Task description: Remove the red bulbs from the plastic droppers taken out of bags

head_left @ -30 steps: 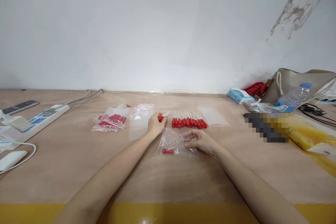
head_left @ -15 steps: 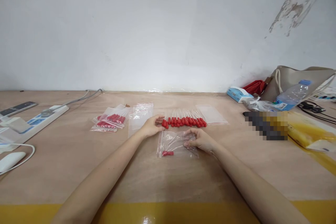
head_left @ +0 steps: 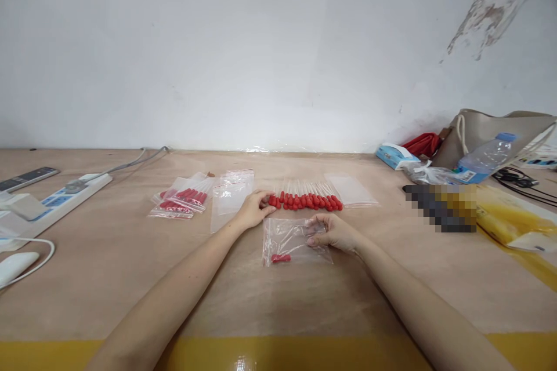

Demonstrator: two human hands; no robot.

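On the worktop (head_left: 278, 301), our left hand (head_left: 253, 209) touches the red-tipped sticks (head_left: 308, 202), whether gripping we cannot tell, and our right hand (head_left: 334, 232) pinches the clear bag (head_left: 296, 250), closer to our edge.

Your left hand (head_left: 256, 208) hid its own fingertips, so you could not tell whether they gripped the nearest of the white sticks with red bulbous ends (head_left: 311, 202). The sticks overlapped too closely for you to count. The fingers of your right hand (head_left: 331, 233) blurred at the clear plastic zip bag (head_left: 289, 237); inside or behind, you could not tell. Pixelation masked a dark object (head_left: 448, 208). The left edge cut off the white power strip (head_left: 56, 204), and the bottom edge both your forearms.
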